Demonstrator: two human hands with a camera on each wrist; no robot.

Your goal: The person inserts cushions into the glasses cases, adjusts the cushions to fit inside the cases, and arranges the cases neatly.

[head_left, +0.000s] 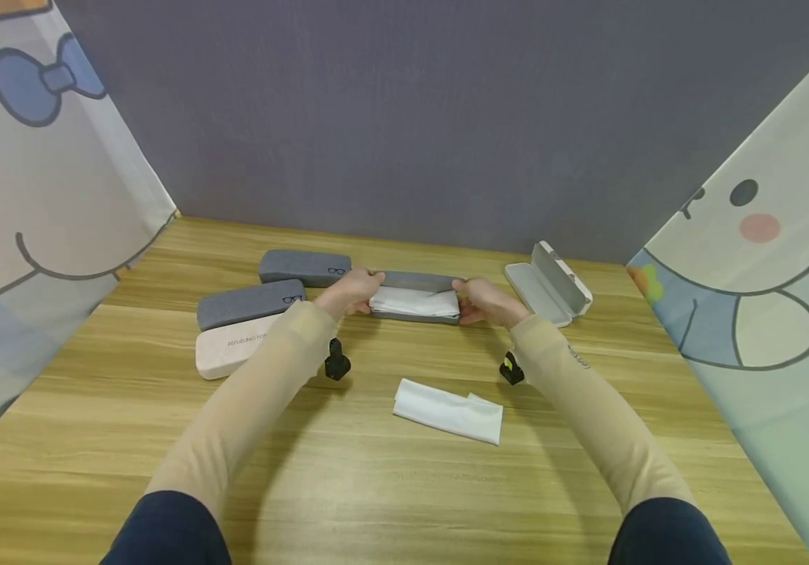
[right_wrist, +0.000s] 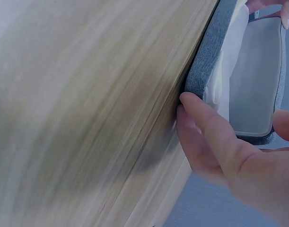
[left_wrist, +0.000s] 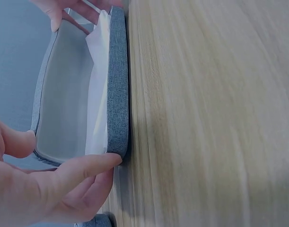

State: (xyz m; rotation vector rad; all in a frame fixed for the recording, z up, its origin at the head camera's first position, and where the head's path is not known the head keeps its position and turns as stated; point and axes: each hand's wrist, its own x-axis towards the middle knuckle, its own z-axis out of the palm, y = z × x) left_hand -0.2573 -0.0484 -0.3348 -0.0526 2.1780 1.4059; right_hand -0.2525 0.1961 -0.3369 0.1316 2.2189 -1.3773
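Note:
A grey-blue fabric glasses case (head_left: pixel 414 317) stands with its lid raised near the back of the table. Inside it lies a folded white cloth (head_left: pixel 414 301), bunched along the base in both wrist views. My left hand (head_left: pixel 355 292) grips the case's left end, thumb at the lid's edge and fingers on the base corner. At the opposite end my right hand (head_left: pixel 485 300) holds it the same way, its thumb (right_wrist: pixel 284 125) by the lid and fingertips against the base. A second folded white cloth (head_left: pixel 449 411) lies flat on the table in front of the case.
Two closed grey-blue glasses cases (head_left: pixel 305 267) and a white case with lettering (head_left: pixel 224 351) lie at the left, partly behind my left forearm. An open white case (head_left: pixel 541 292) stands at the right. A grey wall (head_left: pixel 404 125) rises behind the wooden table (head_left: pixel 348 479).

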